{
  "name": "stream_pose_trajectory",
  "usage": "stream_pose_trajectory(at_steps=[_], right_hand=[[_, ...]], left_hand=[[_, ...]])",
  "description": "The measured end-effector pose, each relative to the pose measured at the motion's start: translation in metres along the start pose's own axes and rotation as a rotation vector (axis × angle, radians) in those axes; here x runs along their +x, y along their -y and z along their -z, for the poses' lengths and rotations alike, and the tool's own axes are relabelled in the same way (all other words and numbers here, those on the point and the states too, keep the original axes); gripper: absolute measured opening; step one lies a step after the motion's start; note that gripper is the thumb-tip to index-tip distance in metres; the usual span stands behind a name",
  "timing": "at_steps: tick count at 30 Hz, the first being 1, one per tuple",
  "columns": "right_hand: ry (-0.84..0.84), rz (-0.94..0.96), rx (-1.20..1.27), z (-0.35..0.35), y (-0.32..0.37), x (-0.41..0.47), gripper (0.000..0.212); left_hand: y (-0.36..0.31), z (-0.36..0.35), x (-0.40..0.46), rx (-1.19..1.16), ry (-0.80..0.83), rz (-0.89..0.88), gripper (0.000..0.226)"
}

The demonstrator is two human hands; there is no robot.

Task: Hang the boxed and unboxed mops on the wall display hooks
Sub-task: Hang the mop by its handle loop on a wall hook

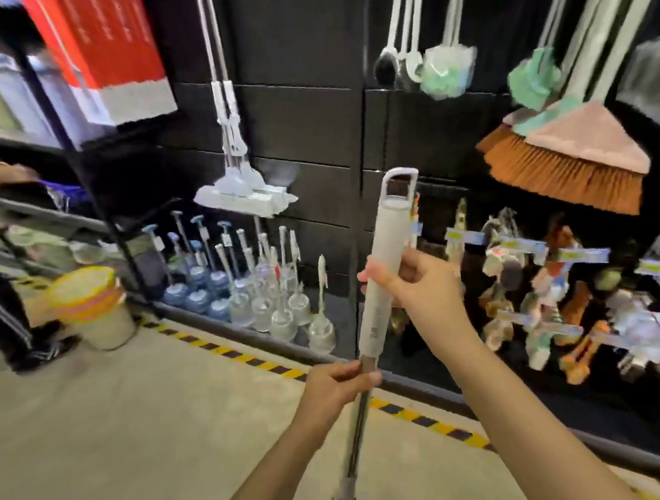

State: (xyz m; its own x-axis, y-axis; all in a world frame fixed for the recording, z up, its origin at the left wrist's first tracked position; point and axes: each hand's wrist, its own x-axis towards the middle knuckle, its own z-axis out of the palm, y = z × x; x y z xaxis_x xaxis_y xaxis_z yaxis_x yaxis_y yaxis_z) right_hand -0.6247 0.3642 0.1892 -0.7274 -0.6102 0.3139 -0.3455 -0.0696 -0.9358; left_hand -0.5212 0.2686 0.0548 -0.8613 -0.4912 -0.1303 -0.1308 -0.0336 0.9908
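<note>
Evenly bright indoor light; motion blur and wide-angle bending toward edges.

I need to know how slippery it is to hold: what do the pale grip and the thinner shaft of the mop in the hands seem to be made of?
The grip, under the right hand, looks like matte off-white plastic: no glare, moulded hanging loop on top. The shaft, below the left hand, looks like brushed metal, grey with a dull sheen; motion blur leaves this uncertain.
</note>
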Motion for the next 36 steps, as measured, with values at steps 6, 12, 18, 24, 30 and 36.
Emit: stream_pose_trajectory(at_steps=[6,12,18,24,30,36], right_hand=[[0.156,-0.021,0.134,-0.105,-0.002,0.061,0.042],[0.419,-0.012,0.245,-0.203,-0.015,0.129,0.018],[0.545,0.075,0.349,-0.298,-0.005,0.207,0.011],[0.614,0.154,0.353,-0.367,0.008,0.280,0.021],[0.579,0.165,0.343,-0.438,0.007,0.355,0.033],[0.387,0.178,0.288,-0.510,0.007,0.426,0.026]], left_hand=[[-0.008,0.106,0.020,-0.044,-0.181,-0.032,0.011],[-0.012,0.204,0.057,-0.048,-0.377,-0.032,0.010],[-0.028,0.298,0.105,-0.007,-0.502,-0.011,0.016],[-0.052,0.368,0.154,-0.055,-0.582,-0.020,0.012],[-0.069,0.448,0.215,-0.096,-0.560,-0.079,0.015],[-0.088,0.540,0.284,-0.041,-0.425,-0.133,0.011]])
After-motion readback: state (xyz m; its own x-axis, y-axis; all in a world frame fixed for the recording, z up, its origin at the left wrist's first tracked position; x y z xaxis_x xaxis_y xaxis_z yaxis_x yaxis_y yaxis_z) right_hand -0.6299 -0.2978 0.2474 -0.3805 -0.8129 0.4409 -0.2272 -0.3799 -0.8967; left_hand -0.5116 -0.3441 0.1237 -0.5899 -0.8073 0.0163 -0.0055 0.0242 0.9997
